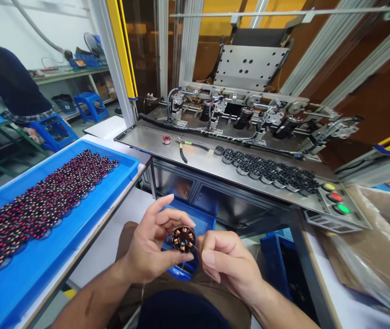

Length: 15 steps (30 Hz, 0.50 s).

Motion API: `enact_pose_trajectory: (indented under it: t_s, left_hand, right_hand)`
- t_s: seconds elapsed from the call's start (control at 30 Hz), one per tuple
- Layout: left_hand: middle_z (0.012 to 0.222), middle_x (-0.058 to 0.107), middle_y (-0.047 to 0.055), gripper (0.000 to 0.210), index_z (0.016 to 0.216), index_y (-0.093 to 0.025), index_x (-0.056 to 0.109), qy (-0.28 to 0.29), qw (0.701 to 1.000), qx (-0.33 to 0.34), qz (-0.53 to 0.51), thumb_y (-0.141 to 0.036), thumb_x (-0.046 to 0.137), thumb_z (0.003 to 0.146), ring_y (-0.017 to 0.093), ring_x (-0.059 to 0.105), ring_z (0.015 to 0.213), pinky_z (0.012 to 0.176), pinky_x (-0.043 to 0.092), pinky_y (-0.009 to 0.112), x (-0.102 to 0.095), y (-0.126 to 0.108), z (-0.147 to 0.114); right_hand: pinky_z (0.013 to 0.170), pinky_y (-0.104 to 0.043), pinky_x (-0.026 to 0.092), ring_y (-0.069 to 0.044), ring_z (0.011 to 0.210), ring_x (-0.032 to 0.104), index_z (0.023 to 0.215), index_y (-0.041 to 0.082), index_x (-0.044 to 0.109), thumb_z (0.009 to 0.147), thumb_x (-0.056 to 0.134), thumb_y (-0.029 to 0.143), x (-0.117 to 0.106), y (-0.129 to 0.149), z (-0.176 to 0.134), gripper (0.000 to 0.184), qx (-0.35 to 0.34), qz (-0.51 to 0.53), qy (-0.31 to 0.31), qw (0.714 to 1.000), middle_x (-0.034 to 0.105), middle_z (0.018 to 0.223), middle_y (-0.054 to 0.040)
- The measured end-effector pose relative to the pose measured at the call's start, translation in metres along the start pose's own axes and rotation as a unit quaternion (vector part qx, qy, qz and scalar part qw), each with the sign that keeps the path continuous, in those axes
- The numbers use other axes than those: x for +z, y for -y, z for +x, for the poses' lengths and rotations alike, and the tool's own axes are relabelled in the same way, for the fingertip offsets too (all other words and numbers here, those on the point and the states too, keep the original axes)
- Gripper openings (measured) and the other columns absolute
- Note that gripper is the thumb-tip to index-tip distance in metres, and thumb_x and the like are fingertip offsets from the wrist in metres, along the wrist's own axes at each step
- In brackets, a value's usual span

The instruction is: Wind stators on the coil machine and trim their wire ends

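My left hand point(154, 242) grips a copper-wound motor stator point(184, 239) by its edge between thumb and fingers, with its ring of coils facing me. Close on its right, my right hand point(227, 260) is pinched on a thin wire end point(196, 248) at the stator's side. Another fine wire hangs down below the stator. On the metal ledge point(202, 160) ahead lie a pair of green-and-black pliers point(184, 148) and a single red stator point(166, 140). Several rows of black unwound stator cores point(266, 169) stand on the ledge's right part.
A blue tray point(123, 157) on the left bench holds many wound stators point(54, 196). Behind the ledge stands a winding machine point(246, 109). Yellow, red and green buttons point(334, 197) sit at the right, beside a plastic-lined carton point(383, 237). A co-worker point(10, 82) sits far left.
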State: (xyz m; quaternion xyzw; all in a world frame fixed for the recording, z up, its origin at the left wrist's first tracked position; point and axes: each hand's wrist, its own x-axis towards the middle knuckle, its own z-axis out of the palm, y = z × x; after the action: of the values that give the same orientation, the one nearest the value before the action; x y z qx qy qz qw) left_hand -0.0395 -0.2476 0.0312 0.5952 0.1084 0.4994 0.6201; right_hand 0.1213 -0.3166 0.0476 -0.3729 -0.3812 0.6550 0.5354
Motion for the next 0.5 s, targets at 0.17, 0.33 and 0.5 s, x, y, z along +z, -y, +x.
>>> enact_pose_trajectory:
  t_s: [0.17,0.33,0.5]
  left_hand:
    - [0.116,0.072,0.005,0.082,0.146,-0.037,0.036,0.022,1.000,-0.001,0.019,-0.010,0.076,0.080,0.014,0.071,0.091,0.083,0.061,0.024,-0.009,-0.006,-0.002]
    - [0.128,0.067,0.007,0.085,0.150,-0.036,0.028,0.077,0.989,0.053,0.119,0.000,0.067,0.084,0.020,0.068,0.113,0.094,0.059,0.031,-0.012,-0.003,-0.006]
    - [0.134,0.065,0.008,0.082,0.152,-0.035,0.025,0.117,0.981,0.061,0.143,-0.001,0.062,0.087,0.019,0.065,0.119,0.099,0.056,0.030,-0.007,-0.005,-0.003]
  right_hand:
    - [0.049,-0.025,0.027,-0.009,0.048,0.038,0.060,0.018,0.058,0.079,0.072,0.058,-0.022,0.004,-0.003,0.046,0.009,-0.143,0.028,0.989,0.049,0.050,0.0032]
    - [0.057,-0.028,0.038,-0.015,0.063,0.048,0.070,0.020,0.060,0.071,0.078,0.063,-0.018,0.027,-0.001,0.046,-0.165,-0.289,-0.072,0.940,0.055,0.067,-0.0002]
    - [0.063,-0.029,0.042,-0.015,0.065,0.051,0.069,0.021,0.054,0.084,0.073,0.046,0.002,0.027,0.005,0.035,-0.225,-0.314,-0.065,0.920,0.055,0.068,0.0008]
